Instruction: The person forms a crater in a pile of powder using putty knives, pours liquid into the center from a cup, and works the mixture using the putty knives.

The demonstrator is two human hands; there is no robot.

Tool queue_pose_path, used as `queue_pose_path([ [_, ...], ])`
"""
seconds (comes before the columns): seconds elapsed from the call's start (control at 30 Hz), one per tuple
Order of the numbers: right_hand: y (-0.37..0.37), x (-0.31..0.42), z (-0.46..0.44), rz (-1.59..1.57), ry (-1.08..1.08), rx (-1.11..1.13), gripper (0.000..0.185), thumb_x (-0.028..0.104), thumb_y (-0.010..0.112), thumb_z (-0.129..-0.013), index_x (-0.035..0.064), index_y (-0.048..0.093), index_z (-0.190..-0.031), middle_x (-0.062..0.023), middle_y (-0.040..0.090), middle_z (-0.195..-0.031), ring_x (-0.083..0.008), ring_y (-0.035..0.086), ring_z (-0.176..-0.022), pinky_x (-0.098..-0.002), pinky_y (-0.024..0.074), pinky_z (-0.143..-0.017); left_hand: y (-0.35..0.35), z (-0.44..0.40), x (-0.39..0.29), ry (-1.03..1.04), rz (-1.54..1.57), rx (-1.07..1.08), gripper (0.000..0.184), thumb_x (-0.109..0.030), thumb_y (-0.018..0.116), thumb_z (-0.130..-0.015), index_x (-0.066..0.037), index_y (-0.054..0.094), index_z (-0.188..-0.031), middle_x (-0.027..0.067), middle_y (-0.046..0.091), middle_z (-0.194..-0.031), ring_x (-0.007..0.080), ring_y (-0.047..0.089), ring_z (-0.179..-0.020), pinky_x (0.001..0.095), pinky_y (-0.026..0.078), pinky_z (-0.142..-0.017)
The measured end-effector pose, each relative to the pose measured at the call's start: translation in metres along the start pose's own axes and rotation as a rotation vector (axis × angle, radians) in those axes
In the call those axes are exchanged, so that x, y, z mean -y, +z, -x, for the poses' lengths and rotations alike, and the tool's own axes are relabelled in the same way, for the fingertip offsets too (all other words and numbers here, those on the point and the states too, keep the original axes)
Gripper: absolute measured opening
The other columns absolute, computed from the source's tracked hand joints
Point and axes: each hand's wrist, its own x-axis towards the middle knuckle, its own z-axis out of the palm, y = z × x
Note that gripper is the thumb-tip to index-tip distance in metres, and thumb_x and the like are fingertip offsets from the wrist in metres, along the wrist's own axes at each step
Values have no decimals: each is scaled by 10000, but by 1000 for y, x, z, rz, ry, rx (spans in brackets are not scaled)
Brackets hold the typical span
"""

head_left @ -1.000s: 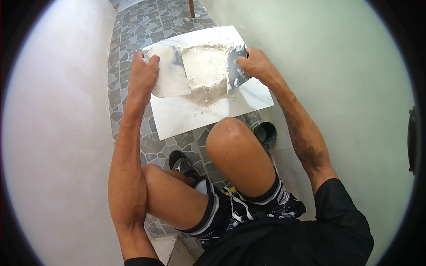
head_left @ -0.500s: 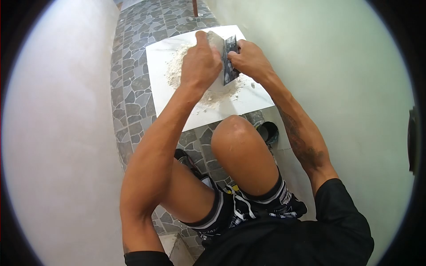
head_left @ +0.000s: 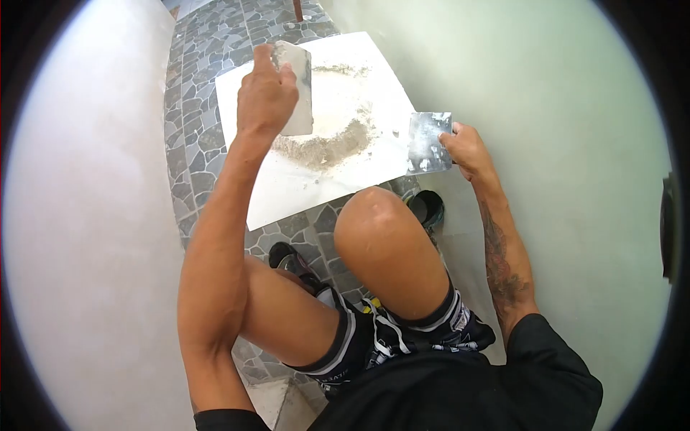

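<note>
My left hand (head_left: 267, 97) grips a pale flat plate (head_left: 298, 97) by its edge, over the left part of a white board (head_left: 280, 205). Beneath and beside the plate, off-white powder with a pale, wet-looking middle (head_left: 334, 100) lies on the board, with a greyish rim towards me. At the board's right edge, my right hand (head_left: 466, 149) holds a dark metal scraper blade (head_left: 430, 142) smeared with white. The two tools are apart. My left fingers hide part of the pale plate.
A dark round container (head_left: 427, 208) stands on the floor beside my raised knee (head_left: 375, 215). Grey stone-patterned tiles (head_left: 198, 136) surround the board. Pale walls rise at both sides, and a reddish-brown post (head_left: 297, 10) stands beyond the board.
My hands first came together over the powder, then separated. Since then the left has moved left with the pale plate, and the right has moved right and towards me with the blade.
</note>
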Motion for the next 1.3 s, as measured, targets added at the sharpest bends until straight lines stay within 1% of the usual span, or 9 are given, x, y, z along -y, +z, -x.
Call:
queue_pose_path([
  [0.13, 26, -12, -5, -24, -36, 29, 183, 89, 606, -908, -71, 593, -995, -19, 574, -767, -69, 500, -624, -264, 417, -505, -9, 3, 2, 25, 73, 23, 397, -197, 546, -966, -19, 457, -1310, 245, 703, -848, 425, 693, -824, 499, 516, -786],
  [0.33, 70, 12, 6, -194, 19, 94, 242, 90, 611, -919, -93, 592, -1077, -61, 621, -844, -92, 562, -659, -277, 471, -542, -19, -3, 5, 88, 208, -54, 339, -222, 577, -973, -60, 523, -1266, 194, 712, -907, 339, 706, -804, 441, 530, -767],
  [0.57, 72, 28, 4, -241, 6, 73, 243, 104, 606, -912, -71, 600, -1081, -38, 595, -794, -92, 559, -643, -286, 484, -538, -26, -3, 7, 114, 226, -46, 329, -215, 583, -977, -73, 531, -1270, 171, 712, -917, 280, 701, -791, 396, 535, -741],
  [0.67, 65, 58, 15, -206, -37, 93, 239, 113, 606, -888, -73, 602, -1038, -29, 573, -747, -91, 532, -612, -284, 468, -520, -21, -4, 9, 85, 277, 64, 358, -235, 592, -988, -57, 524, -1292, 134, 706, -913, 187, 667, -749, 343, 532, -680],
  [0.8, 73, 64, -4, -157, -137, 58, 271, 144, 607, -844, -98, 599, -966, -45, 561, -675, -98, 493, -539, -294, 416, -459, -3, 11, -19, 66, 206, 189, 350, -204, 546, -968, -87, 489, -1292, 245, 701, -824, 410, 709, -783, 500, 539, -740],
  [0.87, 76, 69, -8, -108, -169, 70, 291, 163, 605, -843, -104, 597, -960, -68, 580, -681, -106, 515, -547, -299, 424, -463, 11, 15, -26, 103, 123, 229, 355, -205, 576, -970, -81, 495, -1292, 242, 707, -895, 357, 713, -804, 452, 530, -710],
  [0.97, 84, 97, 1, -60, -181, 107, 287, 156, 605, -866, -100, 599, -995, -82, 616, -745, -110, 553, -603, -296, 465, -517, 25, 23, -37, 166, 71, 229, 367, -181, 560, -951, -73, 495, -1296, 295, 679, -883, 485, 662, -839, 522, 500, -786],
  [1.03, 86, 111, 5, 27, -156, 118, 264, 113, 613, -912, -85, 610, -1086, -66, 645, -849, -99, 579, -685, -276, 522, -606, 28, 23, -43, 146, 34, 249, 372, -168, 559, -943, -57, 495, -1292, 302, 677, -886, 487, 659, -846, 532, 494, -786],
  [1.3, 56, 118, 27, -46, -285, 63, 288, 140, 593, -837, -105, 627, -986, -103, 649, -760, -149, 573, -630, -312, 479, -578, 20, 15, -32, 107, -63, 177, 347, -169, 528, -941, -61, 475, -1266, 303, 679, -881, 480, 670, -832, 565, 510, -772],
])
